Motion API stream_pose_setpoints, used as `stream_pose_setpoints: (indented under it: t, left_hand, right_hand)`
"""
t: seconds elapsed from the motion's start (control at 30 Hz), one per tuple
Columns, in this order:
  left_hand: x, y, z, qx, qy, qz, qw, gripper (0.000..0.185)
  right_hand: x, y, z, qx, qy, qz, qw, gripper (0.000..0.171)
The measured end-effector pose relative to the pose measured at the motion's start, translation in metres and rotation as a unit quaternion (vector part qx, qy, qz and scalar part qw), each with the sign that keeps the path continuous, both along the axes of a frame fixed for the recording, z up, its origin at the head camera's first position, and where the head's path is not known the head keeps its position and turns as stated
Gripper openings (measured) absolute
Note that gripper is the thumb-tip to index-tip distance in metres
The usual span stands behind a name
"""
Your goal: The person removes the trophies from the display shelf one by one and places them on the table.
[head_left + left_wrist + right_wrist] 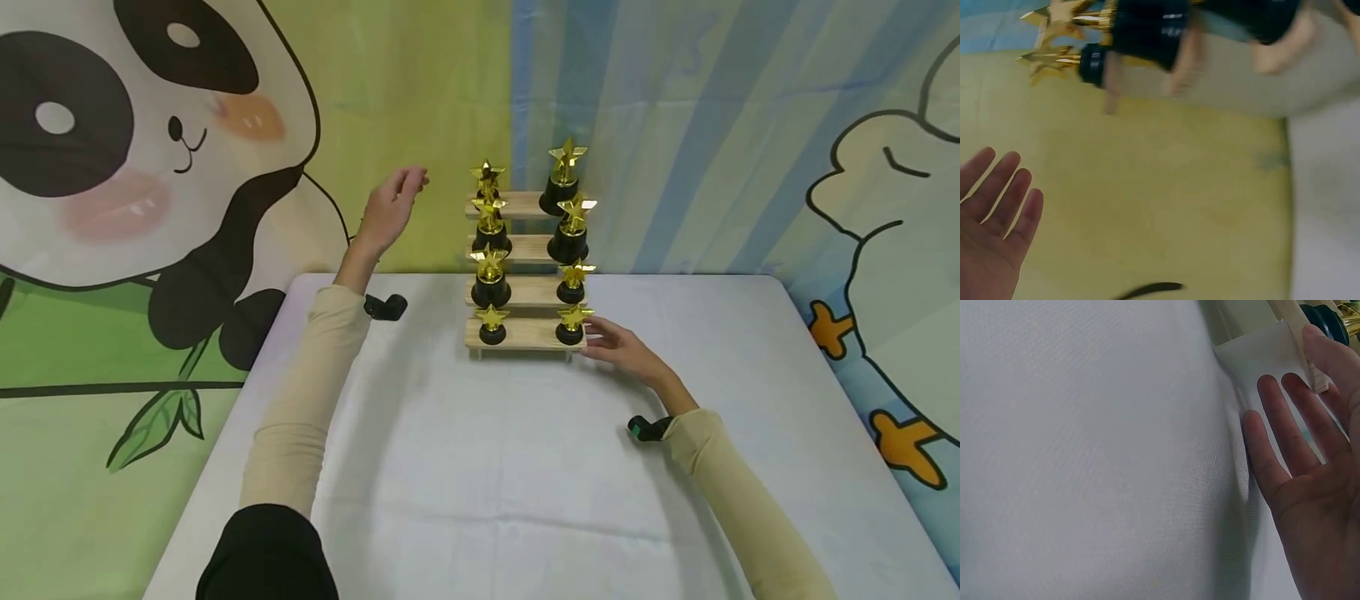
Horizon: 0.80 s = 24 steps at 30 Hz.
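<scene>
A stepped wooden rack (525, 333) stands at the back middle of the white table (480, 467). Several gold star trophies on black bases fill its steps in two columns, such as the tall one at top right (564, 173) and the small one at bottom right (572, 323). My left hand (392, 207) is raised in the air left of the rack's upper steps, fingers straight, holding nothing (994, 237). My right hand (626, 352) lies flat on the table, its fingertips touching the rack's lowest step at the right end (1307, 487).
Cartoon backdrops hang behind the table: a panda on yellow-green at the left (112, 142), blue stripes at the right (712, 125). Each wrist carries a small black camera mount (386, 307) (648, 428). White cloth spreads in front of the rack.
</scene>
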State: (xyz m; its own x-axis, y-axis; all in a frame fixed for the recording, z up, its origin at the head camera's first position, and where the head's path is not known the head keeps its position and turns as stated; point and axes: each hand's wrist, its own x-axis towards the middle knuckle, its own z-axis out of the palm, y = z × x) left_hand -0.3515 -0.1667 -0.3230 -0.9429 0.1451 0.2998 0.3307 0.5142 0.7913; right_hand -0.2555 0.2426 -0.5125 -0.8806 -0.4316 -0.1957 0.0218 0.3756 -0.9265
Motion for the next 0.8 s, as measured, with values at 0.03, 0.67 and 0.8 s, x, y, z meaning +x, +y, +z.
stream_pose_setpoints:
  t: [0.03, 0.67, 0.8]
  left_hand:
    - [-0.005, 0.003, 0.011, 0.000, 0.003, -0.001, 1.0000, 0.059]
    - [-0.052, 0.134, 0.092, -0.229, -0.008, -0.163, 0.9597, 0.051]
    - [-0.055, 0.151, 0.083, -0.256, -0.007, -0.178, 0.9501, 0.055]
  right_hand:
    - [0.000, 0.000, 0.000, 0.000, -0.001, 0.000, 1.000, 0.076]
    - [0.003, 0.004, -0.006, 0.001, -0.004, -0.010, 1.000, 0.075]
    - [0.007, 0.006, -0.008, 0.006, 0.002, -0.017, 1.000, 0.073]
